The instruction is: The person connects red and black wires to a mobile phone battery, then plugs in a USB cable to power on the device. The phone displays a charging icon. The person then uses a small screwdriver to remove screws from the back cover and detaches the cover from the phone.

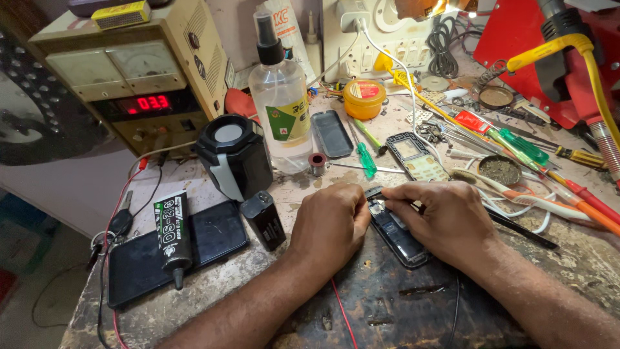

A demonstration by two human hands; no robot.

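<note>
Both hands, left hand and right hand, pinch an opened phone on the bench; light, stiff, probably fragile, best gripped by its edges.

Worn, stained workbench, surface scuffed and dark toward front. Pale wall behind. Grey floor down left. White switchboard on wall. Light even, bright at top.

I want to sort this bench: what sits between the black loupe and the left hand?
In the head view, a small black battery stands on the table between the black loupe and the left hand, apart from both.
</note>
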